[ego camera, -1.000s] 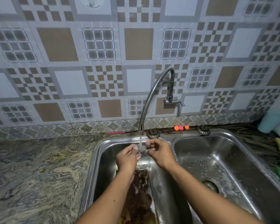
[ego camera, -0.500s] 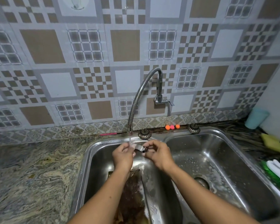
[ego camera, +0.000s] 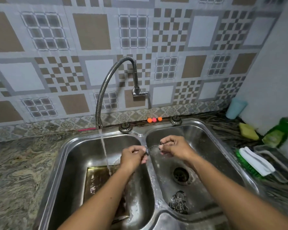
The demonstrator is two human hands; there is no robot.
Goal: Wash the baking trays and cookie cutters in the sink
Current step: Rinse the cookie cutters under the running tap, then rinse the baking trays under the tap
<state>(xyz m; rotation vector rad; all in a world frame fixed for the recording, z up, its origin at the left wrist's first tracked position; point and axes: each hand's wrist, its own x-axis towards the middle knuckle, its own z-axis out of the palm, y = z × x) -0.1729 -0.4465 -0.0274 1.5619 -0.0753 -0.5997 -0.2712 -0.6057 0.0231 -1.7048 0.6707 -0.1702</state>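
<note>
Rinsing step: both hands, left hand (ego camera: 133, 156) and right hand (ego camera: 174, 146), pinch one small cookie cutter (ego camera: 152, 148) right of the water stream (ego camera: 105, 151); next, set it down below with the other cutters (ego camera: 179, 203).

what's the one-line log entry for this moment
hands: holding cookie cutter over sink divider | tap: running | tray: left basin | cutters: right basin

Lots of clutter around the edges here. Three little balls (ego camera: 154, 119), two orange and one pink, sit at 12 o'clock against the patterned tile wall (ego camera: 90, 32). Over at 3 o'clock there's a pale blue cup (ego camera: 236, 108), a yellow sponge (ego camera: 248, 131), a green soap bottle (ego camera: 280, 130) and a green-bristled scrub brush (ego camera: 254, 163). Marbled stone surface (ego camera: 18, 171) fills 9 o'clock.
</note>
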